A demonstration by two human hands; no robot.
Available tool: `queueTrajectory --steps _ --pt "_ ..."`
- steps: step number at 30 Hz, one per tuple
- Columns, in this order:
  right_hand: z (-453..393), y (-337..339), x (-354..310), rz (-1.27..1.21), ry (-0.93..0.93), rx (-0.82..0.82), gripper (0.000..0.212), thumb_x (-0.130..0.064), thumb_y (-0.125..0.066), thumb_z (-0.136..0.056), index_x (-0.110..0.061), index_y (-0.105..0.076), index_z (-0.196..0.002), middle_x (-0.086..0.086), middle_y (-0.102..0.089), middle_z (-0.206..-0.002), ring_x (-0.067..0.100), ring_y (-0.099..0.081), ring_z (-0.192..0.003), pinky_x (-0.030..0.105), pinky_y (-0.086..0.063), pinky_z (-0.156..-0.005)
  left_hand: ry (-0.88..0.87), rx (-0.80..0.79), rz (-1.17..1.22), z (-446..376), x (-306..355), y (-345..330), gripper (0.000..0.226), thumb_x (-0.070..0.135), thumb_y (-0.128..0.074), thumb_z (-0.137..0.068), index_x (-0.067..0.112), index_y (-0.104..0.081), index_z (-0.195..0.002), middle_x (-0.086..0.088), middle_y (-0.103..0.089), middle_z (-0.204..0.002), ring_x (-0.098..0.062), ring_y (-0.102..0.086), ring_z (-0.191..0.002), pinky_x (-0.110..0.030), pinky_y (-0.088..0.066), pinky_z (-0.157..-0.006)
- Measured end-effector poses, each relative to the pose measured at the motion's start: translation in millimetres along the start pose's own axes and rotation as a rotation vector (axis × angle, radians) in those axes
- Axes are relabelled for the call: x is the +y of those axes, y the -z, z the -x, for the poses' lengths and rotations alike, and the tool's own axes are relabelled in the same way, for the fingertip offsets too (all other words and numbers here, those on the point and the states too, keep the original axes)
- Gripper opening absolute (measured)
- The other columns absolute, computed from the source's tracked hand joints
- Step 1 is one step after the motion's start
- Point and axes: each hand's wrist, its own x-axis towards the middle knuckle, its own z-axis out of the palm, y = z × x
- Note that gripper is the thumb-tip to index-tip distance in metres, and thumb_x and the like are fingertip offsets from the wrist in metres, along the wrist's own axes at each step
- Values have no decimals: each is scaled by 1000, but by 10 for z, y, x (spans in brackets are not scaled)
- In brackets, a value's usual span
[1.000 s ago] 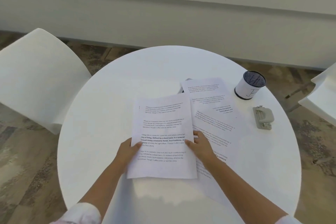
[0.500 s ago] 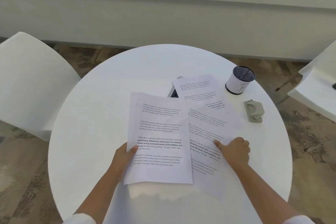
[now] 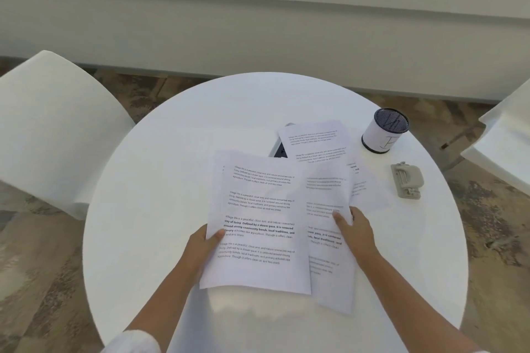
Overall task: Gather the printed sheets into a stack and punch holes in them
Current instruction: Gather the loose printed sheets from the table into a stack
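Observation:
Printed sheets lie spread over the round white table (image 3: 149,209). My left hand (image 3: 202,246) grips the left edge of the nearest printed sheet (image 3: 258,223), thumb on top. My right hand (image 3: 355,231) holds a second sheet (image 3: 327,198) by its right edge; that sheet looks blurred and lies partly under the first. Another sheet (image 3: 315,137) rests farther back, and a further one (image 3: 364,186) shows to the right. A grey hole punch (image 3: 406,180) sits at the right side of the table, beyond my right hand.
A white pen cup with a dark mesh top (image 3: 385,135) stands behind the punch. A dark flat object (image 3: 280,148) peeks out from under the far sheet. White chairs stand at the left (image 3: 54,129) and right (image 3: 504,146).
My right hand has come back leftward from the right part of the table, dragging a sheet toward the one in my left hand. My left hand keeps its grip.

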Motion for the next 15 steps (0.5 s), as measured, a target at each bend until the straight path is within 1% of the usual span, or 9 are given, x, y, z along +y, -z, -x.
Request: queueTrajectory --steps 2,4,6,8,11,12,14,15 --pt "-2 -28 -11 -140 -32 -49 29 -31 -58 -88 -9 -59 -108 9 -67 -104 27 -64 -96 41 -52 -86 10 -11 22 -3 8 -22 25 17 -61 -87 9 -61 -111 -12 -70 -107 -32 -67 -96 -44 -54 -81" --pt "-19 -52 2 -250 -119 -146 33 -37 -62 -84 -15 -62 -108 7 -70 -105 26 -66 -96 46 -53 -90 5 -35 16 15 31 -77 24 17 -61 -88 9 -61 -111 -11 -70 -105 -31 -67 -95 -39 -56 -75" --pt "-26 -90 2 -353 -207 -250 30 -39 -67 -80 -22 -63 -105 3 -71 -104 24 -68 -97 46 -53 -90 -5 -54 -21 39 61 -144 20 16 -60 -88 11 -62 -107 -8 -71 -101 -26 -68 -90 -32 -57 -67" --pt "-11 -134 -24 -410 -250 -326 30 -33 -72 -77 -23 -63 -104 2 -72 -104 23 -68 -96 45 -53 -89 -18 -50 -74 33 69 -191 14 16 -59 -89 14 -63 -102 -4 -71 -97 -20 -69 -83 -26 -55 -60" --pt "3 -192 -19 -431 -294 -361 45 -20 -77 -72 -15 -62 -114 6 -72 -108 27 -68 -98 51 -51 -92 -36 -50 -137 21 83 -216 8 17 -60 -88 16 -63 -96 -7 -71 -97 -19 -69 -79 -31 -55 -65" --pt "4 -202 -18 -420 -289 -357 46 -18 -78 -71 -15 -62 -114 6 -72 -108 27 -68 -98 53 -49 -94 -43 -56 -148 27 95 -222 6 17 -61 -88 16 -63 -94 -7 -72 -95 -18 -69 -76 -30 -55 -65" --pt "1 -184 -38 -410 -271 -372 43 -17 -77 -72 -17 -63 -112 5 -72 -108 27 -68 -99 54 -47 -96 -67 -49 -163 50 140 -226 3 17 -61 -88 16 -62 -89 -6 -71 -91 -13 -68 -69 -24 -53 -58" --pt "0 -160 -68 -430 -266 -394 43 -15 -76 -73 -15 -62 -114 6 -71 -110 27 -67 -100 53 -47 -97 -71 -35 -149 55 167 -228 3 18 -61 -88 15 -62 -88 -7 -71 -91 -14 -68 -69 -25 -52 -58"
